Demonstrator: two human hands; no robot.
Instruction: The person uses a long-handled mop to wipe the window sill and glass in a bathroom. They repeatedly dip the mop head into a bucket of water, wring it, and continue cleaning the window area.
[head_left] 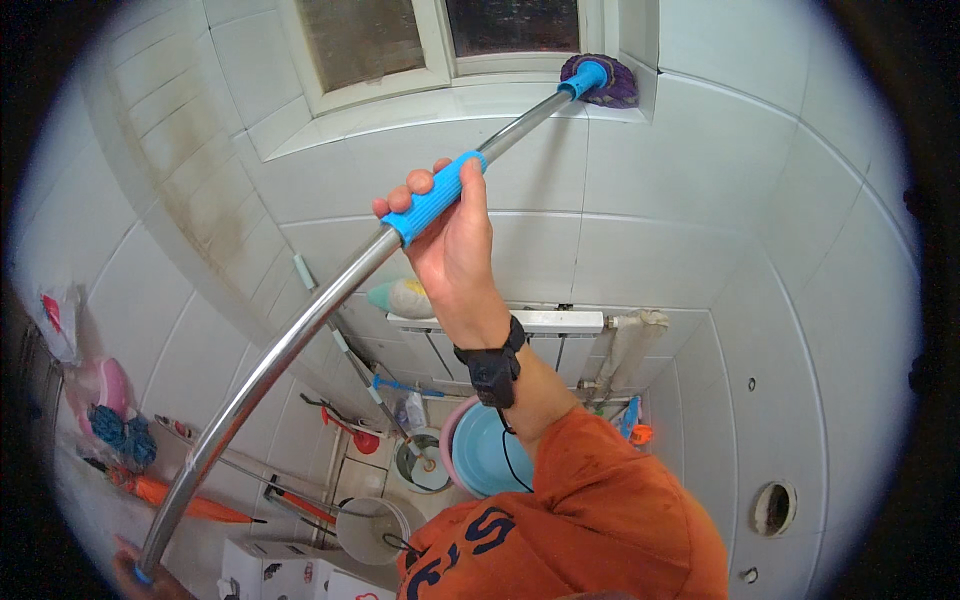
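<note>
A mop with a long steel pole runs from the lower left to the upper right. My right hand (448, 225) is closed round its blue ribbed grip (435, 198), palm side showing and thumb along the grip. A black watch-like device (492, 375) is strapped to that wrist. At the lower left, my left hand (150, 582), dim and partly cut off by the picture's rim, is closed at the pole's lower end. The purple fibre mop head (612, 88) rests at the right corner of the white window sill (400, 108), attached by a blue joint.
Below the sill, a white radiator (540, 321) bears a green-and-beige bundle (403, 297). On the floor stand a blue basin (490, 455), a bucket (370, 530) and a red plunger (366, 441). An orange umbrella (190, 503) hangs by the left wall; a pipe hole (775, 508) opens in the right wall.
</note>
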